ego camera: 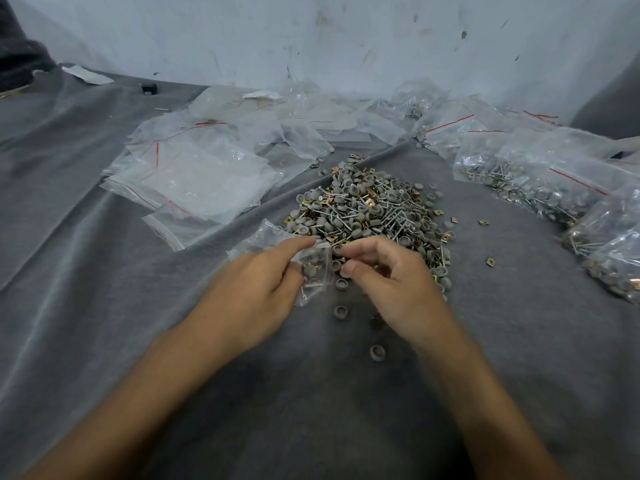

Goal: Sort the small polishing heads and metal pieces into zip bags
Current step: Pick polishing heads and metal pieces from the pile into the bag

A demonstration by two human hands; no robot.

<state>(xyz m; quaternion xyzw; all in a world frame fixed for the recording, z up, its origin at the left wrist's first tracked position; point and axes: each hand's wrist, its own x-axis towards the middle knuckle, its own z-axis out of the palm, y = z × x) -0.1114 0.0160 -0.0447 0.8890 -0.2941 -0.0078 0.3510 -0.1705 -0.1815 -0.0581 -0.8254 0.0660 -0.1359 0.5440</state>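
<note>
1. Small zip bag (pixel 313 271): lying on the grey cloth (pixel 104 271) at the near edge of the pile (pixel 374 209), mid-surface, and already holding a few grey heads and perhaps a pin or two, though hard to make out through the crinkled plastic.
2. Left hand (pixel 256 289): pinching the mouth of the bag between thumb and forefinger, with the other fingers curled under it.
3. Right hand (pixel 391 282): just beside the mouth of the bag, fingers curled, thumb and forefinger drawn narrow. Too blurred to tell whether pinching a piece or nothing.
4. For the step in hand, by judgement feeding pieces into the bag:
   - Keep the left pinch on one lip only, leaving the mouth gaping toward the right hand.
   - Tilt the mouth slightly upward to stop the round heads from rolling back out.
   - Pick from the near edge of the pile rather than digging into the middle and scattering it.
   - Drop each piece well past the zip strip, not onto it.
5. Loose heads (pixel 341 311): a few strays toward the near edge, below both hands. Worth sweeping up before closing the bag.
6. Empty bags (pixel 194 178): spread toward the far left corner, well apart from the hands.
7. Filled bags (pixel 540 181): heaped along the right edge.
</note>
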